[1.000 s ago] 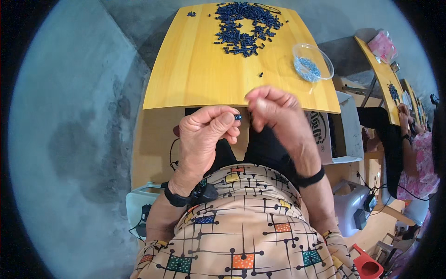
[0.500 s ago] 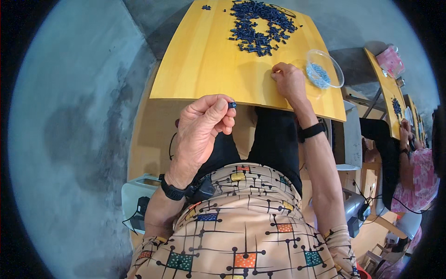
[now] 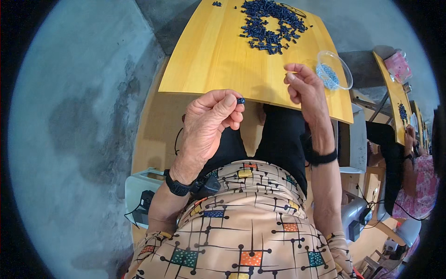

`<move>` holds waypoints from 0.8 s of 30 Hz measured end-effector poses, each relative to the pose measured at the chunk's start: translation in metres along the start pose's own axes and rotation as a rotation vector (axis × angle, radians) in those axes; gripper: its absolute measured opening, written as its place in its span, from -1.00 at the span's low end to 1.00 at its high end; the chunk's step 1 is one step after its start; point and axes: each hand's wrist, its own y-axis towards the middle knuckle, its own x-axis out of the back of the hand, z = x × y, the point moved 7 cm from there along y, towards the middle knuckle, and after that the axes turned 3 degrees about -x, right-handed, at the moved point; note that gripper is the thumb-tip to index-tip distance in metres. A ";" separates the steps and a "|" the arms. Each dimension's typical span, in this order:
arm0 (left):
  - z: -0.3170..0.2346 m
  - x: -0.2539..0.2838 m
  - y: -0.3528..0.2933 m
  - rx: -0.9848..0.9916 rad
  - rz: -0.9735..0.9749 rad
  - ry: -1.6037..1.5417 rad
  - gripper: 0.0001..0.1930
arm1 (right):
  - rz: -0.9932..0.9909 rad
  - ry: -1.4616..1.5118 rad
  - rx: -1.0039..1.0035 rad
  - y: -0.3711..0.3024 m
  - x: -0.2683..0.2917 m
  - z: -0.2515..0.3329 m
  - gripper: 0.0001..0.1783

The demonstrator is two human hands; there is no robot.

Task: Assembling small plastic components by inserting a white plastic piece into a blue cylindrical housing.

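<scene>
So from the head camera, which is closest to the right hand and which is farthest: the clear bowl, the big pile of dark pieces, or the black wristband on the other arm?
From the right hand:
1. Clear bowl, just beside it on the table's right edge.
2. Pile of dark pieces, farther up the table.
3. Black wristband, down on the left wrist.

Parts pile (image 3: 272, 23) at the table's (image 3: 213, 60) far edge — bowl (image 3: 334, 69) to its right.

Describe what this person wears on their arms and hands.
Both hands are bare, without gloves or rings that show. The left hand has a black watch-like band at the wrist; the right hand has a thinner black wristband. Short sleeves of a beige shirt with coloured squares and black lines cover the upper arms.
</scene>
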 end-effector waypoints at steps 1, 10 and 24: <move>-0.001 -0.001 0.000 -0.008 -0.006 0.025 -0.81 | -0.001 0.002 0.001 -0.015 -0.009 0.009 -0.82; -0.013 -0.015 -0.006 -0.088 -0.008 0.076 -0.81 | 0.244 0.532 -0.048 -0.082 -0.073 0.035 -0.81; -0.023 -0.023 -0.013 -0.216 -0.035 0.240 -0.85 | 0.296 0.853 -0.181 -0.089 -0.092 0.015 -0.80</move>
